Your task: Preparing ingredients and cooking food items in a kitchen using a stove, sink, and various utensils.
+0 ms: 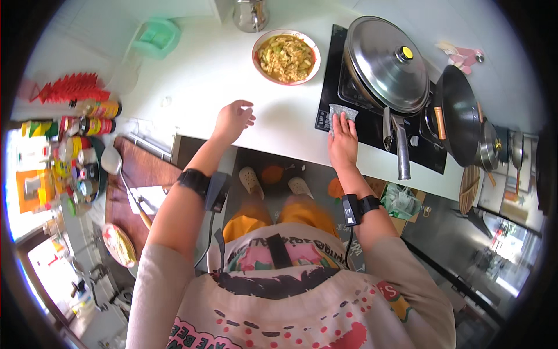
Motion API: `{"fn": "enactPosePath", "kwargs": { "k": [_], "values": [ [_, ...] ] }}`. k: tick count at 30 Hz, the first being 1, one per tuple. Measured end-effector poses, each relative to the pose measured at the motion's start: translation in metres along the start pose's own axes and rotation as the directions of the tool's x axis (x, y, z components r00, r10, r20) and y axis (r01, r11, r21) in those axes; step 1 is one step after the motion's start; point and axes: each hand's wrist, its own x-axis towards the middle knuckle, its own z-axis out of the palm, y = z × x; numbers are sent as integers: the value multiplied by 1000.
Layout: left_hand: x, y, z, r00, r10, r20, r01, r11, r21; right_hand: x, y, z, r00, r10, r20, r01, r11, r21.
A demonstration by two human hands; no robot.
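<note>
My right hand (343, 141) lies with its fingers flat on a grey cloth or scouring pad (348, 111), pressing it to the near left part of the black cooktop (324, 102). My left hand (235, 120) is raised over the white counter (196, 87), fingers a little curled and apart, holding nothing. Beyond it stands a bowl of cooked food (285, 56), left of the cooktop. A pan with a domed steel lid (383, 65) sits on the cooktop, its metal handle (401, 152) pointing towards me, right of my right hand.
A black wok (457, 118) with wooden handles stands at the right. A metal pot (250, 15) and a green plastic basket (159, 38) are at the back. On the left are seasoning bottles (98, 125), a wooden cutting board (144, 161), a spatula (111, 161) and a plate of food (119, 245).
</note>
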Motion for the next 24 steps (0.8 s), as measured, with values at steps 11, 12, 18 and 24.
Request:
{"fn": "enactPosePath", "kwargs": {
  "k": [11, 12, 18, 24],
  "values": [
    [115, 25, 26, 992, -105, -68, 77, 943, -323, 16, -49, -9, 984, 136, 113, -137, 991, 1],
    [119, 25, 26, 986, -121, -111, 77, 937, -341, 21, -55, -7, 982, 155, 104, -155, 988, -10],
    [113, 24, 29, 942, -131, -308, 70, 977, -200, 66, -55, 9, 977, 201, 75, -206, 977, 53],
    [90, -54, -27, 908, -31, -418, 9, 998, -54, 134, -60, 33, 974, 225, -35, -226, 974, -26]
  ]
}}
